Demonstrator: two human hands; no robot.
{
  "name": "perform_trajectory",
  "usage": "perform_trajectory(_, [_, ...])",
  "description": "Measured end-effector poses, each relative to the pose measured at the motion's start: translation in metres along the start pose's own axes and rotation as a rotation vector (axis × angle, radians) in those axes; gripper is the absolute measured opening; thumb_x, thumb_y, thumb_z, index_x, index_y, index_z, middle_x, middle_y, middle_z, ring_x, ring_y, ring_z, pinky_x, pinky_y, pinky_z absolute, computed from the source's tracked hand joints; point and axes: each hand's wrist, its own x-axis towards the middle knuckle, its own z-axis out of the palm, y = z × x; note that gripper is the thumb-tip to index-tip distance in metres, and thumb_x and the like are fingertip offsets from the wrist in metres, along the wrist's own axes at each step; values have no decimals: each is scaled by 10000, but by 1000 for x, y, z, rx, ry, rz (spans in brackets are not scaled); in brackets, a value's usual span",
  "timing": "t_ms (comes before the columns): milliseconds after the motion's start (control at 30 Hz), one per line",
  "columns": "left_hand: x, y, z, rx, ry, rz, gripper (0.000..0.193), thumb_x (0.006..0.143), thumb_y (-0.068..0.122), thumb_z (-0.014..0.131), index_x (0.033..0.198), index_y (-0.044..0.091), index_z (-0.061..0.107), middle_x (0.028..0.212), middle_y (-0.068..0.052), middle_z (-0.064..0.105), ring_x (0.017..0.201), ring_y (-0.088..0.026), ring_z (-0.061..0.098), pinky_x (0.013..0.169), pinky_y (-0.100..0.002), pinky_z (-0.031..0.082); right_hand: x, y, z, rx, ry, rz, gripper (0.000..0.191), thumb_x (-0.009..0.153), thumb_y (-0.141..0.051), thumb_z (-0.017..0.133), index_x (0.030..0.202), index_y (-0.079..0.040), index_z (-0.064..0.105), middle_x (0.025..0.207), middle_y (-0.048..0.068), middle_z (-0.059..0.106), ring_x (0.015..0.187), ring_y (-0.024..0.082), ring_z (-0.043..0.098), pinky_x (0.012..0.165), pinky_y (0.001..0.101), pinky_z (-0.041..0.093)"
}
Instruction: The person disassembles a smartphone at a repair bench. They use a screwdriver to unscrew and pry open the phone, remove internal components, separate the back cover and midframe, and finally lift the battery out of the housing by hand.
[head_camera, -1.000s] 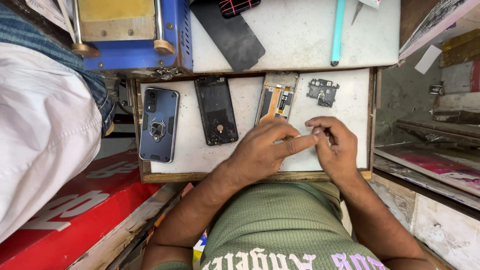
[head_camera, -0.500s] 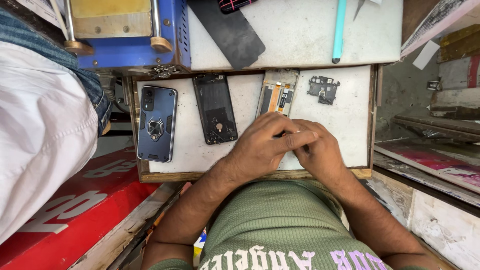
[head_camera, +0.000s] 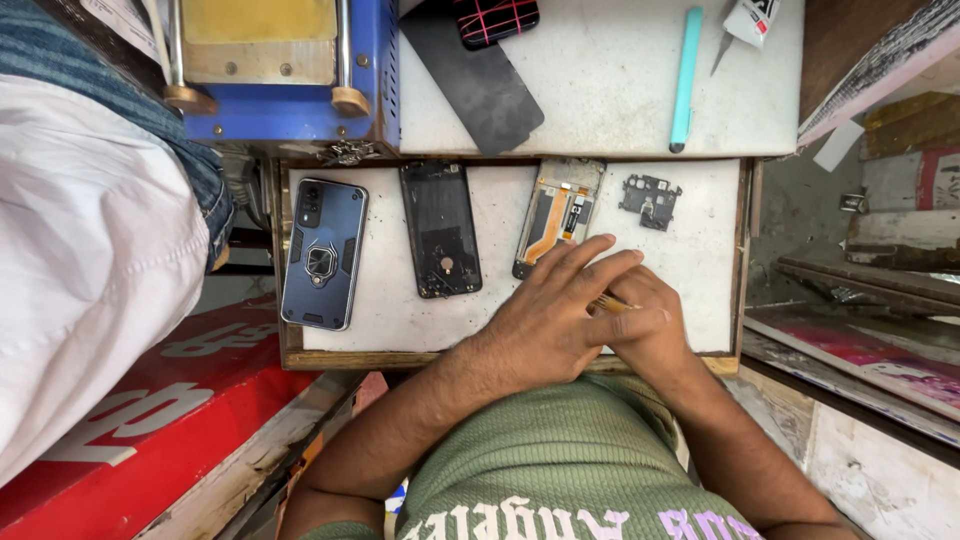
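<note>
Bright, even daylight, soft shadows, no glare; sharp throughout, with slight wide-angle stretching at the edges.

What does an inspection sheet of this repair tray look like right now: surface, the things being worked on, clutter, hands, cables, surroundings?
Surface: white tray in a wooden frame, scuffed.
Job's things: thin yellowish piece between the two hands, mostly hidden.
Clutter: blue cased phone, black opened phone frame, orange-backed phone part, small dark board.
Hands: left hand laid over right hand; grip cannot be told.
Cables: nothing seen.
Surroundings: blue machine, teal pen-like tool, another person's white garment at the left edge of the view.
</note>
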Motion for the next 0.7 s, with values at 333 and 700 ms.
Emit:
perform_trajectory(333, [-1, 4, 0, 2, -55, -16, 823, 873, -4, 711, 1448, 479, 373, 1619, -164, 312, 1544, -436, 334, 1274, -654, 300, 5, -8, -17, -8, 68, -100, 370, 715, -129, 860, 1026, -10, 699, 988, 141, 717, 975, 340, 687, 800, 417, 574])
perform_trajectory(700, [1, 3, 13, 74, -18, -7, 775, 956, 72, 698, 1465, 526, 329, 1651, -148, 282, 1548, -419, 363, 1262, -634, 357, -4, -13, -37, 56, 38, -121, 326, 726, 39, 785, 1029, -61, 720, 1030, 86, 751, 1125, 286, 690, 933, 377, 568])
